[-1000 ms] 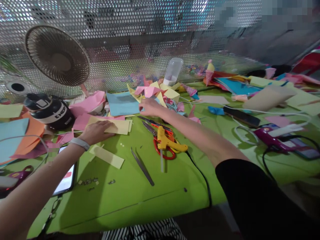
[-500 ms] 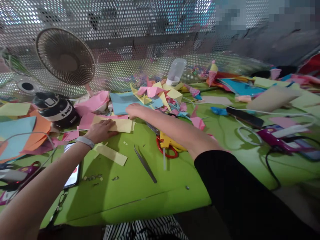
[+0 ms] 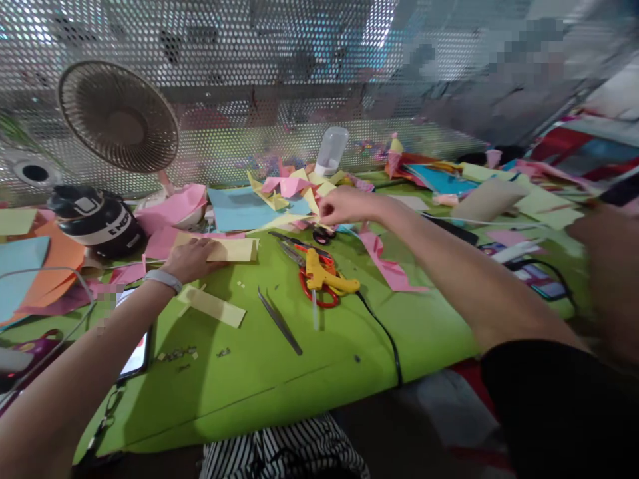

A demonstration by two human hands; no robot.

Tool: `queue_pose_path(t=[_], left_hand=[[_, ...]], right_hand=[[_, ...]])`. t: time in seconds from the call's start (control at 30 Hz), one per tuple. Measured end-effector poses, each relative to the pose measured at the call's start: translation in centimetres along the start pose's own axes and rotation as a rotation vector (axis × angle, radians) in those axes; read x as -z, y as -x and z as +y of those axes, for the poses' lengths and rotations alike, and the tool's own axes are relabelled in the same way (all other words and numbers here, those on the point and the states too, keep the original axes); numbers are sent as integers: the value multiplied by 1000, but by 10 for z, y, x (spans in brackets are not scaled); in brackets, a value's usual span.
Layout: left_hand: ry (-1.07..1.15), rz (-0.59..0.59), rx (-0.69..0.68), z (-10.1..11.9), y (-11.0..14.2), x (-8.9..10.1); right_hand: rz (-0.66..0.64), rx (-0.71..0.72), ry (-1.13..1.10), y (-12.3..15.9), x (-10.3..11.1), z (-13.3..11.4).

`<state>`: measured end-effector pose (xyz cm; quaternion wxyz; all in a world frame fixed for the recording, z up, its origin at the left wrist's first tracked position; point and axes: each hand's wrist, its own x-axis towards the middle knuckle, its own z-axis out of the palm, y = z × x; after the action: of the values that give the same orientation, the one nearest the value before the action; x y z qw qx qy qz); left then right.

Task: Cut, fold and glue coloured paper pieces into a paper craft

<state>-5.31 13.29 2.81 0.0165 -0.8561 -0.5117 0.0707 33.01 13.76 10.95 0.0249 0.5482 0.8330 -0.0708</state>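
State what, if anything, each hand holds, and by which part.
Left hand covers the left end of yellow strips; grip unclear. Right hand is at paper scraps; hold cannot be told.

Pale yellow strips (image 3: 233,251) lie flat, apparently stacked, overlapping pink paper (image 3: 161,243)

Behind the green table (image 3: 339,342) — a perforated metal screen (image 3: 239,126), with bluish light showing through its holes.
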Motion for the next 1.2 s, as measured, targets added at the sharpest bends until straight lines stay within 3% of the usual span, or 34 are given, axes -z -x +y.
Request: queue_pose_path(t=[0.1, 0.17, 0.33, 0.43, 0.53, 0.7, 0.77, 0.87, 0.97, 1.1, 1.2], left_hand=[[-9, 25, 22, 1, -5, 4], [18, 47, 39, 4, -9, 10], [285, 244, 52, 32, -24, 38], [656, 162, 9, 57, -40, 59], [866, 77, -104, 74, -58, 74], [1226, -93, -216, 84, -74, 75], [1418, -39, -190, 83, -73, 70], [1595, 171, -81, 78, -69, 63], [1630, 372, 0, 62, -62, 60], [1583, 692, 131, 25, -48, 57], [1570, 670, 236, -3, -35, 47]], right_hand=[[79, -93, -206, 38, -8, 33], [123, -127, -301, 55, -15, 41], [188, -44, -399, 60, -20, 21], [188, 139, -310, 51, -11, -3], [178, 353, -213, 50, -1, -30], [180, 547, -192, 53, 1, -51], [235, 513, -214, 50, -4, -46], [329, 363, -277, 46, -16, -27], [356, 202, -385, 49, -32, -2], [424, -15, -613, 71, -54, 38], [464, -190, -720, 91, -73, 66]])
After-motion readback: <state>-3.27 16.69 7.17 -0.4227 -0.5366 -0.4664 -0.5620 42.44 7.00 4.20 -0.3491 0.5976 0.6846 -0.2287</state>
